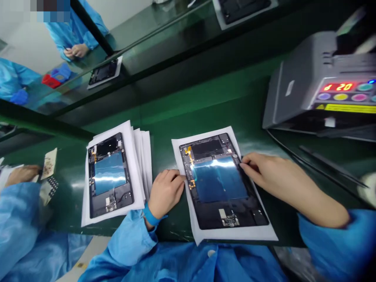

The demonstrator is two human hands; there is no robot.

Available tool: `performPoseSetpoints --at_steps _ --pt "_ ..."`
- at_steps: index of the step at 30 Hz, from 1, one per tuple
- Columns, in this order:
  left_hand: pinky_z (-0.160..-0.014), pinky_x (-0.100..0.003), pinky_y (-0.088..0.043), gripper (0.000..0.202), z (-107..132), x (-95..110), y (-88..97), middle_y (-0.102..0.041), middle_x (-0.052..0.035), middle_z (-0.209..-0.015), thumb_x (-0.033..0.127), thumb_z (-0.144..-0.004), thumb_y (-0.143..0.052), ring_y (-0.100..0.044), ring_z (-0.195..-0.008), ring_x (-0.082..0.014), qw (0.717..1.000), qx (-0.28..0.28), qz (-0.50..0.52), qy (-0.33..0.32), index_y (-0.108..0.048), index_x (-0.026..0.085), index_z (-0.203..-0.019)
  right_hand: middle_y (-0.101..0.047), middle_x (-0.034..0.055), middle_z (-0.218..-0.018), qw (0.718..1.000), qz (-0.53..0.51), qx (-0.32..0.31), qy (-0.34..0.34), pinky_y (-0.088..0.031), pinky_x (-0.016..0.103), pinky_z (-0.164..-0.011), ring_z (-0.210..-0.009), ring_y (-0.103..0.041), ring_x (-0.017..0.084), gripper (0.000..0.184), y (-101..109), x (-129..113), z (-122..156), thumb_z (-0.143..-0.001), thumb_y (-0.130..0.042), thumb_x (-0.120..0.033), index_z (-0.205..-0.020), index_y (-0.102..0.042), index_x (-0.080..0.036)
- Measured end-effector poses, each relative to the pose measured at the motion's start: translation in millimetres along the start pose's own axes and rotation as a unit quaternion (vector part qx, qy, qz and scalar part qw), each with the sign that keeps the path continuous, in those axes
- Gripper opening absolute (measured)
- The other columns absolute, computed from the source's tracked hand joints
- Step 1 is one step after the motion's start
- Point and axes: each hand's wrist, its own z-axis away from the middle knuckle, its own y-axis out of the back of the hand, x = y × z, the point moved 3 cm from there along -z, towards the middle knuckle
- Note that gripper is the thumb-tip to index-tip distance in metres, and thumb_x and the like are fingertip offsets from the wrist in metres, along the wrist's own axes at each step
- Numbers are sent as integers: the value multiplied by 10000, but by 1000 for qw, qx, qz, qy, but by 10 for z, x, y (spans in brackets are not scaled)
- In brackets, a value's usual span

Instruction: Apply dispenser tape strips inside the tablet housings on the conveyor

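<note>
An opened tablet (219, 184) with a blue film over its battery lies on a white sheet (235, 234) in front of me. My left hand (166, 192) rests with curled fingers against the tablet's left edge, fingertips on the sheet. My right hand (274, 176) touches the tablet's right edge near the top, its fingers pinched together; whether it holds anything I cannot make out. A second opened tablet (110, 174) lies to the left on a stack of white sheets (141, 156).
A grey machine (320, 82) with a red display stands at the right, with thin black rods (326, 162) in front of it. A co-worker's sleeve and hand (20, 176) are at the left. More tablets (104, 72) and workers sit across the green bench.
</note>
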Motion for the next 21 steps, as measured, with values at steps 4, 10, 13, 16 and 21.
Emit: performPoseSetpoints --at_steps 4,10,13,16,21 --pt "-814 -401 -520 292 51 -26 56 -599 -108 -1122 96 -894 -505 -567 -987 -248 999 36 -7 2 -644 203 -1127 -686 27 -789 998 -41 -49 12 -286 304 -589 -692 -598 194 274 47 23 -104 -936 -378 -352 -857 -614 -238" --pt "-913 -428 -515 306 55 11 139 -598 -113 -1177 97 -895 -547 -565 -1093 -253 991 120 45 -22 -601 207 -1176 -661 1 -723 997 -48 -64 -6 -260 302 -587 -656 -566 177 241 35 28 -176 -912 -430 -364 -834 -624 -244" --pt "-862 -409 -531 235 -9 81 49 -638 -108 -1142 181 -922 -554 -583 -1037 -256 995 44 51 -72 -621 185 -1147 -665 8 -719 997 -10 -73 -28 -227 304 -568 -629 -561 178 211 56 -41 -205 -873 -455 -349 -793 -617 -239" --pt "-873 -427 -528 229 -53 120 -21 -642 -117 -1153 206 -933 -542 -575 -1030 -264 996 17 41 -81 -631 166 -1139 -665 30 -715 997 41 -63 -35 -208 304 -562 -613 -562 177 197 111 -100 -237 -849 -439 -300 -747 -588 -221" --pt "-888 -423 -511 226 -68 148 -47 -642 -117 -1144 215 -926 -551 -567 -1021 -259 994 17 67 -88 -636 158 -1127 -655 50 -683 994 69 -7 -80 -207 308 -546 -562 -544 185 215 179 -2 -72 -860 -438 -317 -749 -593 -216"
